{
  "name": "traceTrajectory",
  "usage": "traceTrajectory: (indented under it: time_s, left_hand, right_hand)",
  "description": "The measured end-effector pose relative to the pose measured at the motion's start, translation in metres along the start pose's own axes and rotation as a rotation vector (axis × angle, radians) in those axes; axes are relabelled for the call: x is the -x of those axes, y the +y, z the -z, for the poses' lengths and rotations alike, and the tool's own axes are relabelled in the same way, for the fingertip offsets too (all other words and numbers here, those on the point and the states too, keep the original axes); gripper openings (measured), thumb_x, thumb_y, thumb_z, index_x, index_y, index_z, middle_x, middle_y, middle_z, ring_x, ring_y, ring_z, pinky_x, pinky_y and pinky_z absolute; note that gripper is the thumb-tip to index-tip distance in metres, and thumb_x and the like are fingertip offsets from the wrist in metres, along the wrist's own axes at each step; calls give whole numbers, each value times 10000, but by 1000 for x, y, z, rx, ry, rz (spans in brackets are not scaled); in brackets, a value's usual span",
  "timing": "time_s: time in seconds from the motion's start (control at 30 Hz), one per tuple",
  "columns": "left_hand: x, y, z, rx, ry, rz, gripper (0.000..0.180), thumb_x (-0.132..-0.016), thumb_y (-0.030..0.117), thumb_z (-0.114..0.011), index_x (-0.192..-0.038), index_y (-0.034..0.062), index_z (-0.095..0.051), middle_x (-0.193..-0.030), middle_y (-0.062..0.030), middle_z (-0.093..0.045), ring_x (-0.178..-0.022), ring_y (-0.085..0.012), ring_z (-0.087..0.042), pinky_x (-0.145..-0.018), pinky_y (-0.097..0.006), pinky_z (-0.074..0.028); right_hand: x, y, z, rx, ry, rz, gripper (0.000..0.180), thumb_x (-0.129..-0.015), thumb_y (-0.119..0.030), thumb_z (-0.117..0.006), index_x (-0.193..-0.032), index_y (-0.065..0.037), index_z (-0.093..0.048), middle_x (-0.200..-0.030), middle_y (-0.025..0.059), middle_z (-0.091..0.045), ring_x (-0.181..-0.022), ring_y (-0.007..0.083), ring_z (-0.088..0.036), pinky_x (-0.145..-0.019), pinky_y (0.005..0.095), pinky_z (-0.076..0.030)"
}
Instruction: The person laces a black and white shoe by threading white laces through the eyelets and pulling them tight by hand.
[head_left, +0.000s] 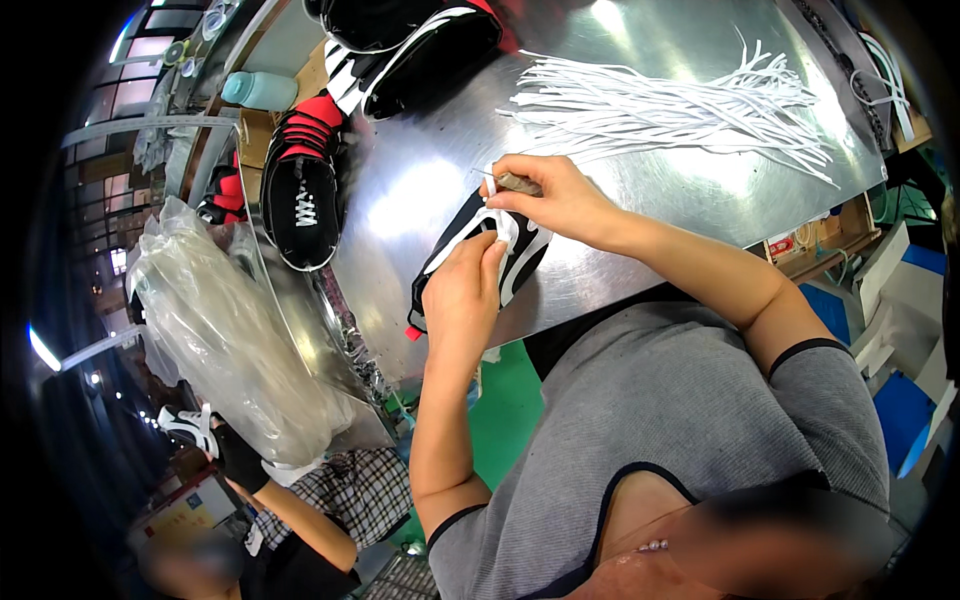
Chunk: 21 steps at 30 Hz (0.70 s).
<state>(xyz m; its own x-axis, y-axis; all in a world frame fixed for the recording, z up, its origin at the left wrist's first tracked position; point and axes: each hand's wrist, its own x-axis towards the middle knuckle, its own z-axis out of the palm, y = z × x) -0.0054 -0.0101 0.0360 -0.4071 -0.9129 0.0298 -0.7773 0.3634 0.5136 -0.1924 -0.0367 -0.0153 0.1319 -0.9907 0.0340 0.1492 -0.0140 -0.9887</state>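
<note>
On the metal table in front of me lies a black shoe upper [531, 262] with white stripes and a small red tab at one end. My left hand [462, 292] is closed on it, thumb and fingers pinching near the lacing opening. Just beyond, my right hand [568, 203] grips an awl [521, 184] with a brownish handle and a thin metal tip pointing left. A white shoelace [491, 188] runs from the right fingertips down to the upper. The fingers partly hide where the lace enters.
A bundle of white laces [680, 105] spreads over the table's far right. Black, red and white shoe uppers [303, 190] lie at the left and far edge. Left stand a light blue bottle [262, 91] and a large plastic bag [215, 320]. A co-worker's gloved hand [238, 455] holds a white shoe.
</note>
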Motion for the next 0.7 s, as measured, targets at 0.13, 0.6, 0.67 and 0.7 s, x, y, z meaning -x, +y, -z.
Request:
traceTrajectory:
  time_s: [0.13,0.6,0.67,0.7]
  left_hand:
    - [-22,1,-11,-96,-97,189,230,-925,284,-691,-933,58,-728,-699,-120,-683,-625,-297,-662,-607,-378,-500]
    - [-26,-10,-20,141,-121,390,215,-899,247,-735,-888,33,-718,-656,-31,-655,-565,-104,-564,-596,-275,-467]
    - [-26,-9,-20,156,-117,389,215,-898,245,-736,-885,32,-715,-642,-25,-636,-559,-103,-541,-588,-273,-456]
    - [-26,-9,-20,167,-112,385,216,-898,244,-735,-884,30,-714,-637,-23,-627,-558,-102,-531,-585,-271,-451]
  right_hand:
    - [-9,6,1,33,-14,-32,244,-941,-168,-697,-1139,-43,-630,-1004,33,-691,-925,93,-626,-813,258,-498]
    - [54,0,26,428,-230,-200,261,-984,-236,-576,-1087,1,-540,-828,169,-705,-823,357,-690,-758,447,-523]
    - [53,3,25,479,-210,-178,257,-978,-228,-587,-1081,4,-544,-817,170,-704,-821,356,-692,-750,449,-521]
    - [52,4,24,488,-205,-153,256,-974,-224,-593,-1078,5,-545,-811,171,-704,-820,356,-692,-745,450,-520]
